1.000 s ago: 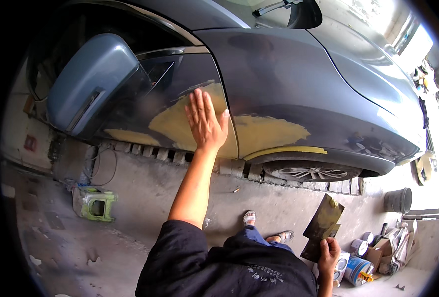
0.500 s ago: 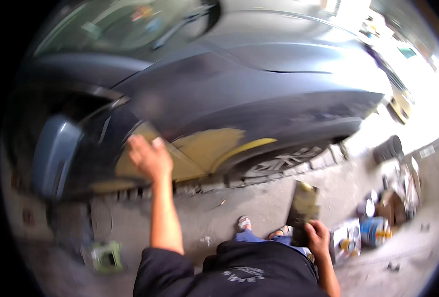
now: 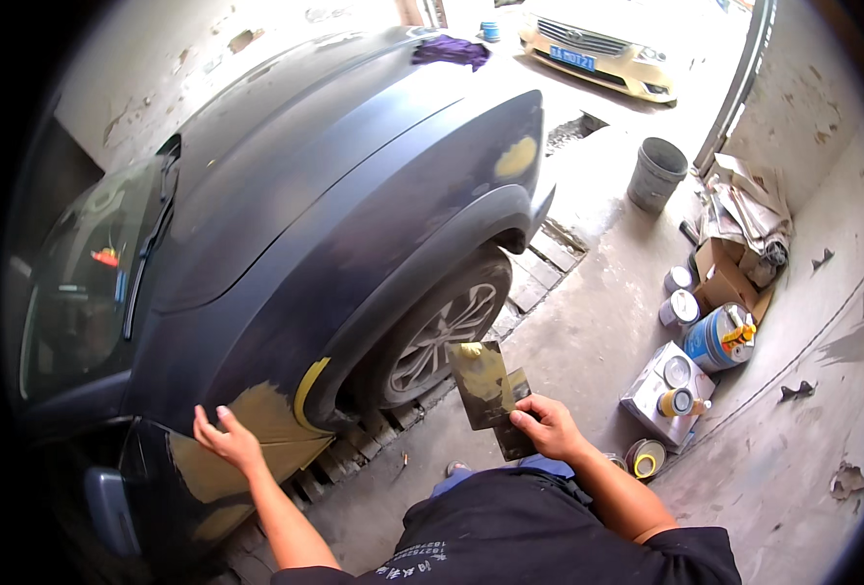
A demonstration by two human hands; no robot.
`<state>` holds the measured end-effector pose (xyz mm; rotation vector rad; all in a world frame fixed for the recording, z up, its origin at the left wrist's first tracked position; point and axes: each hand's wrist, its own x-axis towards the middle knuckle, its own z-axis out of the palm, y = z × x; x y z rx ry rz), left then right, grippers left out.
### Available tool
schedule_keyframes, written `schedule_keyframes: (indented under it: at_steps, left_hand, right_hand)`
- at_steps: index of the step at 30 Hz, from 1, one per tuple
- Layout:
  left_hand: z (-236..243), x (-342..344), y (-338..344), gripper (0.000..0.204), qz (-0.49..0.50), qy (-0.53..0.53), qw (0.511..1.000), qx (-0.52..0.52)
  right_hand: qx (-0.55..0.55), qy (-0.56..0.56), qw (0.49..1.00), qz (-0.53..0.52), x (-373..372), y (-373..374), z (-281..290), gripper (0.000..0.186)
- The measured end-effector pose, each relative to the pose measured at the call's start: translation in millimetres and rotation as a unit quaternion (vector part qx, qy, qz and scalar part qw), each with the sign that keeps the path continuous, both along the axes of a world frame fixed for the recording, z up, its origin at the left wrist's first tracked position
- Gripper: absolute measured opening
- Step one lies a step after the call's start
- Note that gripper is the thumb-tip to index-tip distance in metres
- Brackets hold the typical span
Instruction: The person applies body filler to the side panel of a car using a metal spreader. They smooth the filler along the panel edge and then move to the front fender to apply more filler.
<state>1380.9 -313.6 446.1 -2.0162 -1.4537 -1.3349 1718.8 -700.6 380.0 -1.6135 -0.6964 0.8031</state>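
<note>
A dark car (image 3: 305, 195) stands to my left, with tan filler patches (image 3: 261, 414) on its front fender and door. My left hand (image 3: 229, 441) hovers at these patches, fingers apart and holding nothing; whether it touches the panel I cannot tell. In front of my body my right hand (image 3: 546, 427) grips dark flat putty spreaders (image 3: 481, 385), a large one overlapped by a smaller one. A lump of yellowish putty (image 3: 471, 349) sits on the large one's far edge, and more is smeared across its face.
To the right, along the wall, are paint cans (image 3: 679, 308), a blue tin (image 3: 717, 336), a white box (image 3: 654, 395) and a cardboard box (image 3: 729, 278). Farther off stands a dark bucket (image 3: 658, 174). A purple cloth (image 3: 450, 52) lies on the hood. Outside is a cream car (image 3: 598, 49).
My view has swung right toward the car's front. My right hand has brought the putty spreaders up in front of me. My left hand remains by the filler patches, fingers still apart.
</note>
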Motion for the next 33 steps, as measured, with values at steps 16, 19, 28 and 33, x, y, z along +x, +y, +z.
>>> schedule_keyframes:
  at_steps: [16, 19, 28, 33]
  left_hand:
    - [-71, 425, -156, 0.011, -0.519, 0.001, 0.769, -0.373]
    - [-79, 496, -166, 0.009, -0.559, -0.014, 0.711, -0.426]
    - [-31, 640, -192, 0.042, -0.631, 0.061, 0.526, -0.567]
    - [-9, 678, -225, 0.029, -0.519, -0.111, 0.464, -0.71]
  right_hand:
    - [-0.011, -0.067, 0.982, -0.176, 216, -92, -6, 0.013]
    - [-0.011, -0.069, 0.978, -0.197, 255, -86, -11, 0.012]
    - [-0.031, -0.138, 0.976, -0.168, 377, -52, 27, 0.01]
    - [0.002, -0.164, 0.985, -0.055, 444, -33, 36, 0.009]
